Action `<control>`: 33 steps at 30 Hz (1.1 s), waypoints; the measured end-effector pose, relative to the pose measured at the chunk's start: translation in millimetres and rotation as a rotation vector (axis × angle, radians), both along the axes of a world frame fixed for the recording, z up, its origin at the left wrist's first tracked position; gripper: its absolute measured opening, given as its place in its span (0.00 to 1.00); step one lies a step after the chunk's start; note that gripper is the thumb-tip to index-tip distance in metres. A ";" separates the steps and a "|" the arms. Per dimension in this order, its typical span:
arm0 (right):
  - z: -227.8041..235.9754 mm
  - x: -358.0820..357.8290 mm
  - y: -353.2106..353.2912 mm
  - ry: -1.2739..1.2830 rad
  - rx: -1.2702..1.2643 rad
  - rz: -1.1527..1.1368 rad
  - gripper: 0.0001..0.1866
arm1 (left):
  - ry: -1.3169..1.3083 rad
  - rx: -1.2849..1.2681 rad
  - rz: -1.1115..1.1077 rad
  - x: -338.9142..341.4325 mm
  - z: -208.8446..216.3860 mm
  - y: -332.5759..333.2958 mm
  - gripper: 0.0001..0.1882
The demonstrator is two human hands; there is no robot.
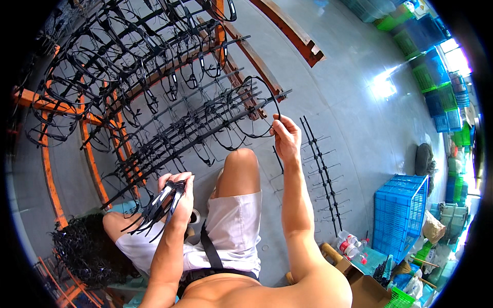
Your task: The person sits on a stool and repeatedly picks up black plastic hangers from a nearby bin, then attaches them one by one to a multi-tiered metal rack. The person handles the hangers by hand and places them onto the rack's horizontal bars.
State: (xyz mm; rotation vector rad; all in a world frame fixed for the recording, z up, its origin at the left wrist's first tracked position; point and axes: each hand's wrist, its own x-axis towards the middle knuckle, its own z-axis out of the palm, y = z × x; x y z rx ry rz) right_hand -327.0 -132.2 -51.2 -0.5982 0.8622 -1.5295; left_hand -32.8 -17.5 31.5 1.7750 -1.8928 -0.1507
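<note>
In my left hand [179,192] I grip a bundle of slender glossy black curved pieces [163,208], their ends fanning out down and to the left. My right hand [286,134], arm stretched forward, pinches the rim of a thin black hoop-shaped piece [278,102] between thumb and fingers. That hoop overlaps the right end of the black rods [205,134] in front of me; whether it touches them I cannot tell. Similar black looped pieces [149,56] hang in rows from the rods at the upper left. The exact kind of these pieces is unclear.
Orange metal frames [49,177] support the rods. A black rod with wire hooks [323,177] lies on the grey floor at right. Nearby stand a blue crate [398,213], plastic bottles [349,245] and an open cardboard box [367,287]. A dark tangled heap [84,251] sits at lower left.
</note>
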 end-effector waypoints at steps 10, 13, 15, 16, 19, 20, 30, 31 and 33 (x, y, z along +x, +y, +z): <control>86.0 80.6 82.1 0.889 -0.473 0.239 0.19 | 0.674 0.005 -0.038 2.1 33.0 34.5 0.09; 105.9 132.9 124.2 0.733 -0.407 0.558 0.19 | 1.029 0.100 -0.122 -7.3 39.4 40.0 0.09; 100.0 137.7 130.6 0.835 -0.415 0.394 0.16 | 0.959 0.124 -0.084 -7.0 44.3 40.0 0.09; 107.1 136.2 129.2 1.006 -0.413 0.261 0.14 | 0.922 0.135 -0.062 -6.0 46.4 41.1 0.09; 103.0 132.2 135.7 0.569 0.033 0.244 0.09 | 0.547 -0.066 -0.309 1.5 43.0 45.3 0.12; 98.7 127.5 141.7 0.298 0.284 0.404 0.18 | 0.379 -0.168 -0.432 3.1 41.7 43.2 0.13; 166.4 96.6 123.9 -0.131 0.668 -0.044 0.17 | 0.018 -0.334 -0.373 -4.4 21.0 42.1 0.19; 162.8 73.7 121.4 -0.213 0.446 -0.011 0.15 | 0.053 -0.308 -0.325 -2.9 21.1 41.2 0.20; 154.3 21.7 108.9 -0.307 0.041 0.064 0.15 | 0.158 -0.201 -0.243 -5.6 26.5 38.7 0.26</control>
